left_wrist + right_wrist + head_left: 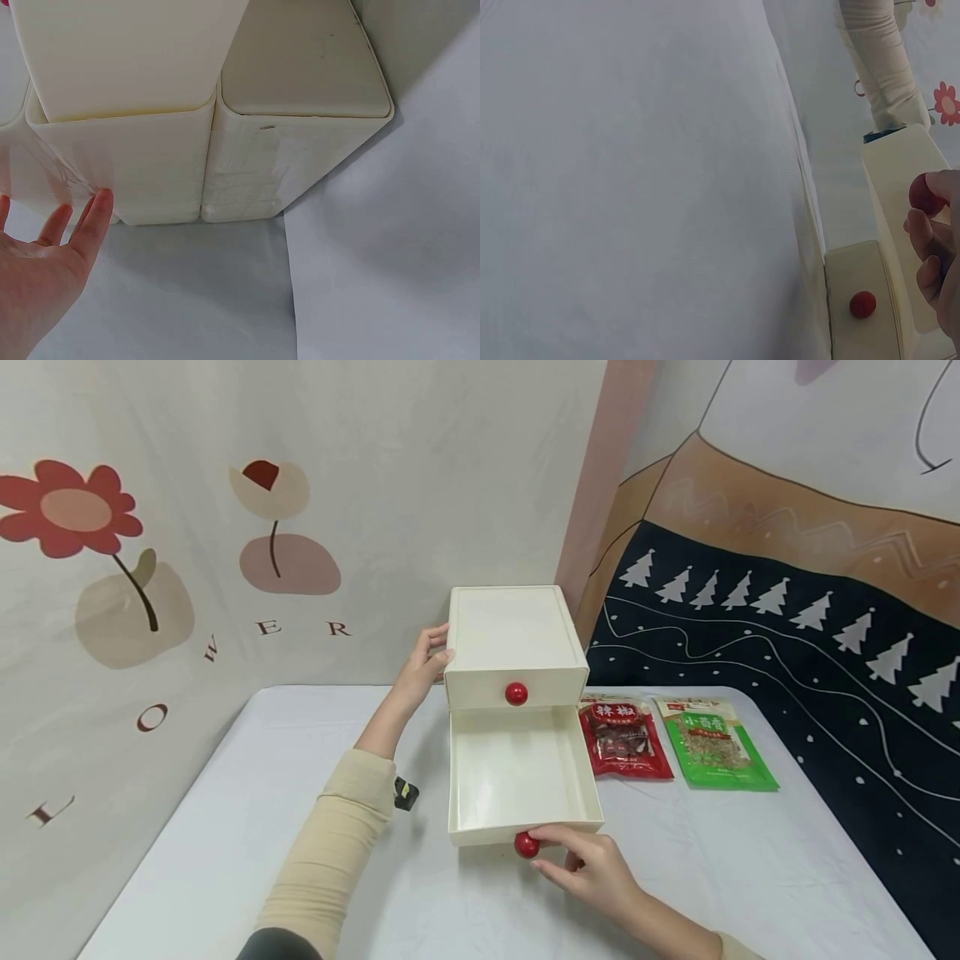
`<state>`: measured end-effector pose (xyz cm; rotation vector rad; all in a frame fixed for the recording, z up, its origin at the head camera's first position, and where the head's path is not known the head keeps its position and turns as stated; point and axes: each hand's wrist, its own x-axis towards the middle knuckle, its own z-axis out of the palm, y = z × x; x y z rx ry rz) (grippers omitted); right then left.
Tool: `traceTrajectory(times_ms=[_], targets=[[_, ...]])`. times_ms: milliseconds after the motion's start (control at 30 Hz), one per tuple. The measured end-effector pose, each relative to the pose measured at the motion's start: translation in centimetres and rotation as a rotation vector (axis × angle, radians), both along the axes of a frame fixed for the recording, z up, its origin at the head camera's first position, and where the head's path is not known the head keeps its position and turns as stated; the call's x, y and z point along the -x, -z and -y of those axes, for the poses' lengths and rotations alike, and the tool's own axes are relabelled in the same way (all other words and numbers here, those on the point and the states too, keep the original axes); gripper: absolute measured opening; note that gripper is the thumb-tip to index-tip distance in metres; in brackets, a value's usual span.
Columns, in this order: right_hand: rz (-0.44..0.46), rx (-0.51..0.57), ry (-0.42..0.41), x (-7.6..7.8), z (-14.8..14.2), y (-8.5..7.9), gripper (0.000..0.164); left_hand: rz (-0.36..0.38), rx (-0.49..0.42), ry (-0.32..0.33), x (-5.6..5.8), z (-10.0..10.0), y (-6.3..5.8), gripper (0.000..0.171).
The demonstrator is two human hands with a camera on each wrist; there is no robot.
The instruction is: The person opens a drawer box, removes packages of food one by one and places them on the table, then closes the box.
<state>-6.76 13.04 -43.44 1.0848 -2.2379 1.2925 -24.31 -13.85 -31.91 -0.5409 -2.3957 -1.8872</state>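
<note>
A cream two-drawer box (510,627) stands on the table, its upper drawer shut and its lower drawer (517,768) pulled far out, with a bare inside. Each drawer front bears a round red knob; the upper knob (516,694) is untouched. My right hand (592,868) has its thumb and index finger at the lower knob (926,195), pinching it loosely. Against the box's left side my left hand (423,668) rests near the top. In the left wrist view, the left fingers (94,225) are extended, with their tips at the box wall.
Right of the box lie a red bag (626,739) of dried chillies and a green bag (716,747) of seeds. A small black object (406,794) is beside my left sleeve. Printed cloth hangs behind the white-covered table (750,868).
</note>
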Motion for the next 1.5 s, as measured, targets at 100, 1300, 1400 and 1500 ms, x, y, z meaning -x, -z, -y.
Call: traceTrajectory(times_ms=[100, 1300, 1400, 1500], targets=[[0.003, 0.008, -0.003, 0.0, 0.1, 0.1, 0.041, 0.001, -0.007, 0.000, 0.0, 0.0, 0.1, 0.057], [-0.039, 0.060, 0.022, 0.0, 0.9, 0.0, 0.037, -0.009, -0.002, 0.004, -0.1, -0.1, -0.2, 0.057], [-0.030, 0.056, 0.032, 0.0, 0.9, -0.3, 0.037, -0.012, -0.003, 0.006, 0.1, 0.0, 0.0, 0.058], [-0.021, 0.045, 0.041, 0.1, 0.9, -0.5, 0.036, -0.010, -0.008, 0.004, 0.8, 0.2, 0.8, 0.058]])
